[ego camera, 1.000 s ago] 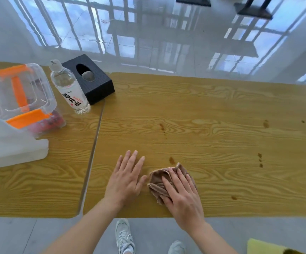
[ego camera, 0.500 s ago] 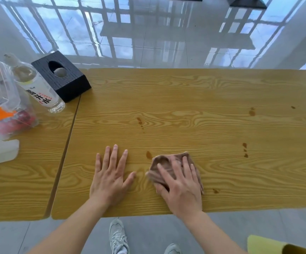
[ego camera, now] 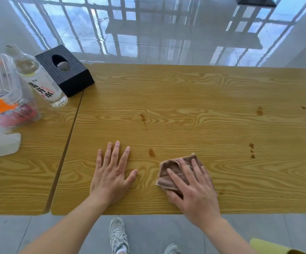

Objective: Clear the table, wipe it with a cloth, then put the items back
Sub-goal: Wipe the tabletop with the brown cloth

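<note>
Pressing cloth (ego camera: 174, 171) flat under R hand (ego camera: 194, 187) fingers, on table (ego camera: 185, 99).

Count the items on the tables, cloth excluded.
4, all far left: black rectangular tissue box at the seam, clear plastic water bottle beside it, clear orange-handled plastic box at the frame edge, white plastic piece before it. Others may sit off-frame.

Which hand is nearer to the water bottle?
Left. The left hand lies flat on the table, closer to the person and right of the water bottle. The right hand, pressing the brown cloth, is farther right.
</note>
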Demonstrator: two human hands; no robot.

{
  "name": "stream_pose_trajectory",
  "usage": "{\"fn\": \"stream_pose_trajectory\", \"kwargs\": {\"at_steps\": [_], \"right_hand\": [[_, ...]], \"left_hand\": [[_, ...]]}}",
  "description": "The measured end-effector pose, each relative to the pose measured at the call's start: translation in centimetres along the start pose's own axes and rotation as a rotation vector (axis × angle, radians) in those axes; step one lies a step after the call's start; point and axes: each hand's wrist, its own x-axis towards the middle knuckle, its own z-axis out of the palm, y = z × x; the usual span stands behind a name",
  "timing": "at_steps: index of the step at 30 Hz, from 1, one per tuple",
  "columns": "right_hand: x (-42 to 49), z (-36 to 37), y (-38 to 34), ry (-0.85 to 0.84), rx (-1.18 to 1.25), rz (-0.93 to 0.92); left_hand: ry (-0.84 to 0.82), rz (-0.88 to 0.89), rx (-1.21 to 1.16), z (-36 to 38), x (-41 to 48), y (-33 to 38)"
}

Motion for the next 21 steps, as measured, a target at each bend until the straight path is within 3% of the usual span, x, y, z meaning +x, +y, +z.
{"fn": "stream_pose_trajectory", "kwargs": {"at_steps": [5, 6, 8, 11, 14, 17, 21], "right_hand": [[2.4, 0.1, 0.2, 0.006, -0.001, 0.39], [3.3, 0.2, -1.7, 0.002, 0.015, 0.381], [3.7, 0.7, -4.8, -0.011, 0.017, 0.153], [3.0, 0.7, -3.7, -0.046, 0.007, -0.121], [6.6, 0.0, -0.8, -0.06, -0.022, 0.068], [10.1, -0.4, -2.6, -0.121, 0.036, 0.277], [5.3, 0.0, -3.8, -0.092, 0.015, -0.109]], "left_hand": [[-0.009, -0.009, -0.004, -0.1, 0.1, 0.1], [-0.01, -0.01, 0.0, -0.1, 0.1, 0.1], [-0.017, -0.012, 0.003, -0.2, 0.0, 0.1], [-0.019, -0.008, -0.01, -0.3, 0.0, 0.1], [-0.009, -0.016, -0.029, -0.3, -0.1, 0.1], [0.006, -0.024, -0.069, -0.6, -0.3, 0.0], [0.041, -0.099, -0.117, -0.8, -0.4, 0.1]]}}
